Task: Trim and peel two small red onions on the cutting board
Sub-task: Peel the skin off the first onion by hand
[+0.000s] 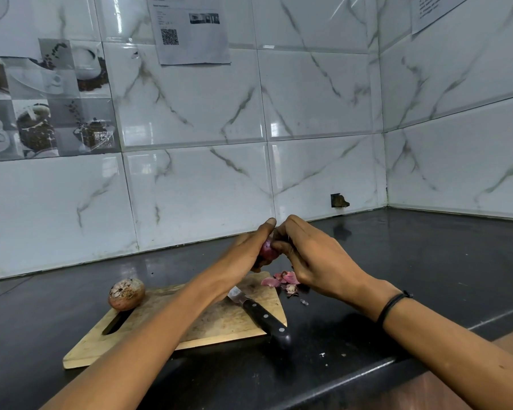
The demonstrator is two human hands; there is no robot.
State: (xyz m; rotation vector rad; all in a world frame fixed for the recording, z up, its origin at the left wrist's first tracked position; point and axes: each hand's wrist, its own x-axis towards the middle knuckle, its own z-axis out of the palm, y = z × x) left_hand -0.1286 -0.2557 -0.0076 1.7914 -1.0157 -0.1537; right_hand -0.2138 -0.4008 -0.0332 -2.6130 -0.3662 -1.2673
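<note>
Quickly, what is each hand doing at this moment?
Left hand: grip closed around the small red onion.
Right hand: fingers pinched on the same onion's skin.

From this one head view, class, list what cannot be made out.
- Small red onion: mostly hidden by the left hand and right hand.
- Black-handled knife: blade tip under the left forearm.
- Taped paper sheet: print too small to read.
</note>
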